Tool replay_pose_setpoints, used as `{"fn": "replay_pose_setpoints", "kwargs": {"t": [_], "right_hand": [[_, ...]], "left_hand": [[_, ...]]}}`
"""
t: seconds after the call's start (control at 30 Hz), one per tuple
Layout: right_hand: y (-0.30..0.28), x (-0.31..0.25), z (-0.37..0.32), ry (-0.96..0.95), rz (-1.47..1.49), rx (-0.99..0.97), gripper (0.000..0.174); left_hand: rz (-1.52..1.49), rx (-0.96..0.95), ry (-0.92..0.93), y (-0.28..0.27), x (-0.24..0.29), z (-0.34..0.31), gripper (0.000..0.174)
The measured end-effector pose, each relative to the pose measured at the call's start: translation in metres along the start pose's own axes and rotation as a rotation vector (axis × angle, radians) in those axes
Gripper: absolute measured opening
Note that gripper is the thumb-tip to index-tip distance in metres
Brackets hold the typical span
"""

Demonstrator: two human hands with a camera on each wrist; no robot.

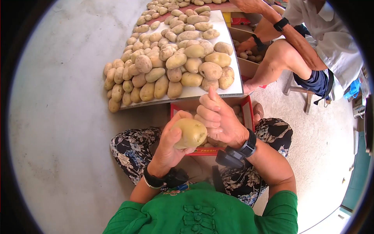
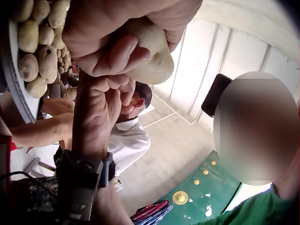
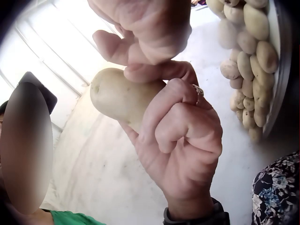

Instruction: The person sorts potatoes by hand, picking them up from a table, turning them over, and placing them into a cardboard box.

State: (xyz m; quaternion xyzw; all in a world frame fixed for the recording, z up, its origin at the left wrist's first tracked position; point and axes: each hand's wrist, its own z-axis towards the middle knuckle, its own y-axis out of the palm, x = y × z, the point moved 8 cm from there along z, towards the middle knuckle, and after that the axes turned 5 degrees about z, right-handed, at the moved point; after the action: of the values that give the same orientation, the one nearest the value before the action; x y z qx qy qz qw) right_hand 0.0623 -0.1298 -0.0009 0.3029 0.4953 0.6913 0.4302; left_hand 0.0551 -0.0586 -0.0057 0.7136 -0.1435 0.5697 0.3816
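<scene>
A yellowish potato (image 1: 191, 133) is gripped in my left hand (image 1: 165, 144), its rounded end facing my right hand. Beside it, my right hand (image 1: 223, 120) has its fingers curled and shows nothing in its grasp; one digit points up toward the table. The left wrist view has the potato (image 2: 157, 61) in my left hand (image 2: 103, 33), with the curled right hand (image 2: 101, 105) close below. From the right wrist, the left hand (image 3: 185, 140) holds the potato (image 3: 117, 96) under the right hand (image 3: 150, 30). Whether the right hand touches the potato, I cannot tell.
Many potatoes (image 1: 156, 74) lie piled on a white-topped table (image 1: 233, 84) ahead. A red-edged box (image 1: 249, 113) with potatoes stands below my hands. At the right sits another person (image 1: 335, 50), one hand reaching into a cardboard box (image 1: 249, 66) of potatoes.
</scene>
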Motion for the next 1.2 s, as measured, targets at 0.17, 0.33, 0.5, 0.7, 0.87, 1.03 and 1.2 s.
{"fn": "replay_pose_setpoints", "kwargs": {"t": [0.17, 0.33, 0.5, 0.7, 0.87, 1.03, 1.2], "right_hand": [[-0.005, 0.0, -0.001, 0.013, 0.027, 0.022, 0.046], [-0.004, -0.001, -0.002, 0.002, 0.051, 0.028, 0.046], [-0.002, -0.001, -0.003, -0.001, 0.058, -0.004, 0.046], [-0.001, -0.002, -0.003, -0.01, 0.065, 0.015, 0.045], [-0.005, -0.003, -0.004, -0.005, 0.038, 0.072, 0.043], [-0.007, -0.007, -0.004, -0.019, -0.156, 0.003, 0.034], [0.034, -0.086, -0.025, -0.438, -0.441, -0.059, 0.008]], "left_hand": [[0.001, 0.004, -0.005, 0.001, 0.0, -0.001, 0.059], [-0.015, 0.024, 0.003, 0.001, -0.002, -0.002, 0.058], [-0.02, 0.002, 0.011, 0.003, -0.003, -0.002, 0.057], [-0.013, 0.009, 0.019, 0.002, -0.004, -0.002, 0.057], [-0.017, 0.053, 0.003, 0.0, -0.005, -0.002, 0.057], [-0.068, 0.005, -0.018, 0.0, -0.004, -0.002, 0.05], [-0.257, 0.212, 0.009, -0.027, 0.001, -0.003, 0.051]]}}
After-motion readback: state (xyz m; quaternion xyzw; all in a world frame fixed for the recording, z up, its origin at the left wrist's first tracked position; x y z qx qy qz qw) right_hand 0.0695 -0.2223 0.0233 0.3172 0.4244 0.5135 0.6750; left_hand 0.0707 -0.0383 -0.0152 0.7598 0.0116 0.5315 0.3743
